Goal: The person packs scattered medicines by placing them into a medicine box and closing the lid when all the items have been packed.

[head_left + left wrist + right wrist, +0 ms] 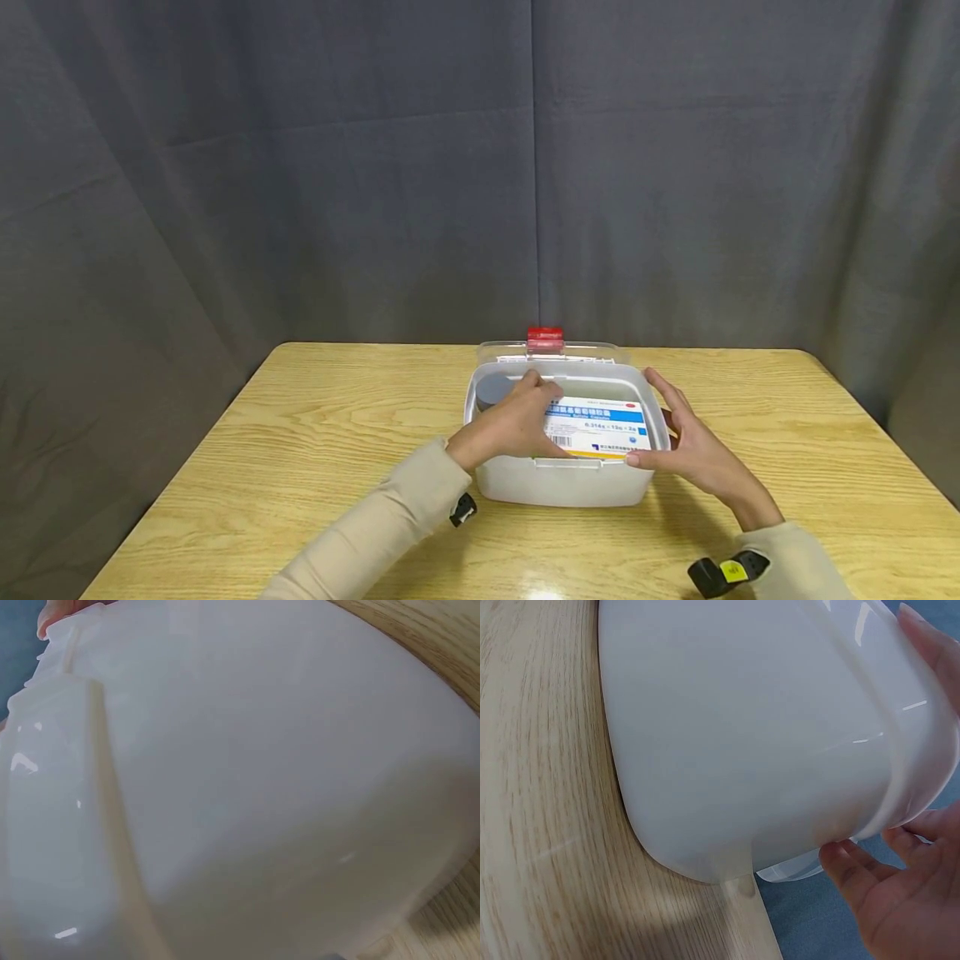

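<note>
A translucent white storage box [562, 485] stands upright on the table, its top uncovered. Inside it lies a white and blue medicine carton [600, 427] with printed text and an orange strip. My left hand [517, 423] reaches over the box's left part and holds the carton's left end between thumb and fingers. Left of the carton, a round grey cap [492, 390] shows partly behind that hand. At the right corner my right hand [701, 454] grips the storage box, thumb over the front rim. In the right wrist view, its fingers [847, 874] touch the outer side wall.
Behind the storage box is a clear lid [506, 351] with a red latch [545, 335]. The wood-grain table [337, 417] extends to both sides. A grey curtain [412, 192] hangs beyond its back edge.
</note>
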